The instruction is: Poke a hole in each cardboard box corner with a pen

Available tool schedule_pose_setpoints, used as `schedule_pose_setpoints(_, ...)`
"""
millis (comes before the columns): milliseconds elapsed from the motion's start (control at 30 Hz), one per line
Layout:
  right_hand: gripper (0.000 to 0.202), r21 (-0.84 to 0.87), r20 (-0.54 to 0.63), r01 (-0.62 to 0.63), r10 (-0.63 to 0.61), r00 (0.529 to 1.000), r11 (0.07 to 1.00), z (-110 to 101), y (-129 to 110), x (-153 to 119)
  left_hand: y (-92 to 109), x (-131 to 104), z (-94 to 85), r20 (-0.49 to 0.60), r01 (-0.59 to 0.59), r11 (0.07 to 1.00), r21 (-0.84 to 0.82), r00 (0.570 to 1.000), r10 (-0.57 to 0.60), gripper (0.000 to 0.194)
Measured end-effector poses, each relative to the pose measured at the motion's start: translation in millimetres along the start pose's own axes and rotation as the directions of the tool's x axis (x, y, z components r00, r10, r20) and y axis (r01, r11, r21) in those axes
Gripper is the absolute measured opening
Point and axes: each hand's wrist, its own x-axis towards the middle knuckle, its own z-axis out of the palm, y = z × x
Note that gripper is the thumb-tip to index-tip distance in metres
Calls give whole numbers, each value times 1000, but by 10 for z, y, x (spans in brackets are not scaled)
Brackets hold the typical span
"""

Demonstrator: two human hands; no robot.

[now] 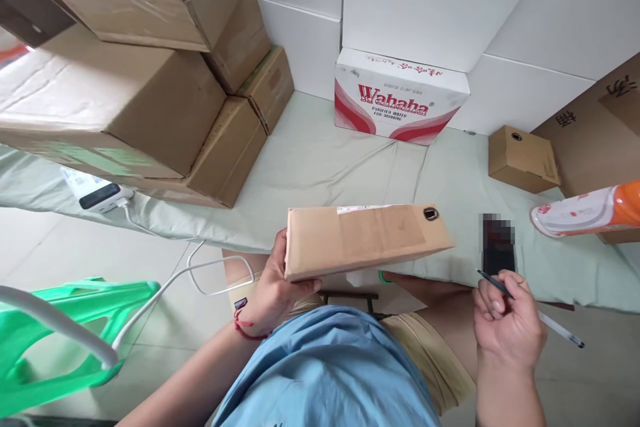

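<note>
My left hand (283, 287) grips the left end of a long brown cardboard box (370, 237), thumb below and fingers behind it. The box is raised in front of my blue shirt, at the edge of the cloth-covered surface. Tape runs along its near side, and a round black mark shows at its right end. In my right hand (510, 320) is a pen (555, 328), held between curled fingers with its dark tip pointing up and left. Just beyond that hand lies a dark, partly blurred phone-like object (499, 257).
Several cardboard boxes (150, 93) are stacked at the left, beside a white power bank (100, 195) with a cable. A Wahaha carton (400, 97) stands against the wall. At right are a small box (523, 159) and an orange-white bottle (585, 210). A green stool (75, 373) stands lower left.
</note>
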Motion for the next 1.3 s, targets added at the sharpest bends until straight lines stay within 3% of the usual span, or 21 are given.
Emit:
schedule_pose_setpoints(100,20,41,-50,-31,33,998,999,14,-23,25,6,20,-43,-107,127,988,-84,985,-136,96)
schedule_pose_setpoints(200,22,35,-76,-57,60,995,998,13,-7,46,56,50,-89,-162,157,987,-35,974,-161,105)
schedule_pose_setpoints(333,28,-7,-78,-48,47,996,999,18,17,74,90,-81,-143,-300,123,960,250,953,-44,119)
schedule_pose_setpoints(433,31,-9,-67,-28,28,997,1000,57,4,99,43,-298,-129,-348,27,870,492,922,168,97)
schedule_pose_setpoints(467,32,-7,-58,-28,28,998,1000,77,-3,106,26,-360,-101,-306,-59,824,564,912,274,82)
schedule_pose_setpoints(533,32,-6,-29,-34,34,999,999,128,-12,114,21,-415,1,-118,-298,676,674,860,497,46)
schedule_pose_setpoints(600,30,-11,8,-37,37,999,999,191,-14,110,74,-333,168,148,-537,477,696,757,637,21)
schedule_pose_setpoints(667,30,-21,34,-41,42,999,999,256,-13,93,185,-98,384,319,-658,355,663,678,662,17)
schedule_pose_setpoints(767,32,-35,37,-37,38,999,999,325,-13,55,403,462,719,415,-695,245,676,633,654,17)
schedule_pose_setpoints(867,34,-53,18,-23,24,1000,998,317,-9,27,597,1063,942,384,-618,217,756,687,617,15)
schedule_pose_setpoints(933,34,-67,0,-27,27,1000,997,270,0,26,691,1371,979,402,-566,225,793,764,506,44)
schedule_pose_setpoints(1033,36,-86,-26,-39,37,999,996,177,23,50,787,1600,889,410,-432,136,892,898,162,96)
schedule_pose_setpoints(1100,37,-95,-40,-40,37,999,995,129,43,79,817,1599,795,346,-346,34,938,938,14,103)
schedule_pose_setpoints(1133,37,-98,-43,-44,40,998,994,114,55,95,816,1557,756,323,-323,-11,946,946,-3,101)
schedule_pose_setpoints(1200,35,-95,-44,-57,53,998,994,107,77,125,774,1404,705,318,-313,-79,946,947,50,95)
schedule_pose_setpoints(1300,34,-79,-53,-78,74,996,994,152,105,159,624,1033,669,377,-341,-180,923,897,231,99)
